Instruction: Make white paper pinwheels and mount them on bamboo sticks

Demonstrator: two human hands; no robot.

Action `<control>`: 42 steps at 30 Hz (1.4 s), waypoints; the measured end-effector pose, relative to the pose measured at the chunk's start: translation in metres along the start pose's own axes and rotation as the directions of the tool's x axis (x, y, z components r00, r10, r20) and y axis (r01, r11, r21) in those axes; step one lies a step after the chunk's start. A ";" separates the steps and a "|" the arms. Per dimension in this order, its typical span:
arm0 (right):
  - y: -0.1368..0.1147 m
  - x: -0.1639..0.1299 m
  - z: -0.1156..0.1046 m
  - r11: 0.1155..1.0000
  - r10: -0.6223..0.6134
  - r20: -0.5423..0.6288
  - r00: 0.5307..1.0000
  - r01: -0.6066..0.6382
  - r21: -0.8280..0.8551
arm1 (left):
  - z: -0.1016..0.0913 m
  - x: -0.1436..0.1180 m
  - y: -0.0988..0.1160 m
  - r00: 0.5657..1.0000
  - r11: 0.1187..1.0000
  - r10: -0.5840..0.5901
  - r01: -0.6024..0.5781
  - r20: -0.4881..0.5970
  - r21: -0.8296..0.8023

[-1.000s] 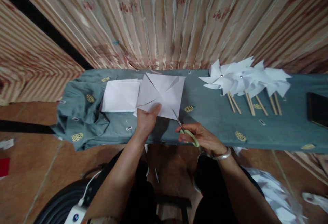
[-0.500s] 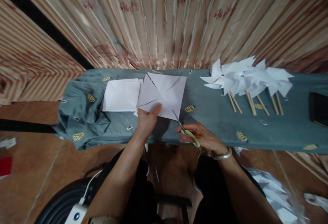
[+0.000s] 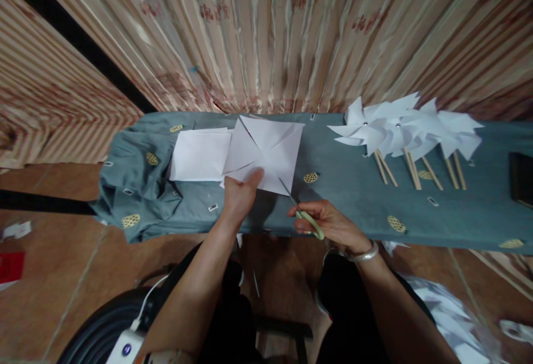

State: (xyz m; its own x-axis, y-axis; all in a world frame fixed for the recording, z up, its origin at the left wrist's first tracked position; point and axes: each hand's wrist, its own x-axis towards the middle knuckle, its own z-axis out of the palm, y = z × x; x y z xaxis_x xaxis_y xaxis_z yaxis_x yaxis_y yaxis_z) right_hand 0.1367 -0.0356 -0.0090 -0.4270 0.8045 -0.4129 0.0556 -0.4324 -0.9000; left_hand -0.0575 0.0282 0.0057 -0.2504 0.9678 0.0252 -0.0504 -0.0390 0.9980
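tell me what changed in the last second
Almost nothing. The left hand still pinches the paper square, and the right hand still holds the scissors at its near right corner. The pinwheels lie as before.

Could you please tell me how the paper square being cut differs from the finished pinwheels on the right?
The paper square is held up by the left hand, with the scissors in the right hand at its near corner; the pinwheels lie untouched on the cloth. The square is one creased, slit sheet; the pinwheels are curled into vanes. Only the pinwheels have wooden sticks. Both are white paper.
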 end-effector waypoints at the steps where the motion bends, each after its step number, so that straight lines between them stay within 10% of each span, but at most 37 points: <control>1: -0.001 0.000 0.000 1.000 0.008 0.002 1.000 -0.008 0.012 | 0.000 0.000 0.000 1.000 1.000 -0.001 0.001 0.001 0.004; 42: -0.001 0.002 0.000 0.999 -0.034 -0.011 0.999 0.034 -0.011 | 0.001 -0.004 -0.002 0.998 1.000 -0.030 0.030 0.053 0.008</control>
State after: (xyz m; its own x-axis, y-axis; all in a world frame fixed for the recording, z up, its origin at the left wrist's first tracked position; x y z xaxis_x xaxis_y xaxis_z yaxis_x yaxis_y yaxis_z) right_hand 0.1356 -0.0336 -0.0092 -0.4185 0.8231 -0.3838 0.0509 -0.4006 -0.9148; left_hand -0.0553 0.0249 0.0038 -0.1971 0.9804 -0.0021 -0.0499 -0.0078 0.9987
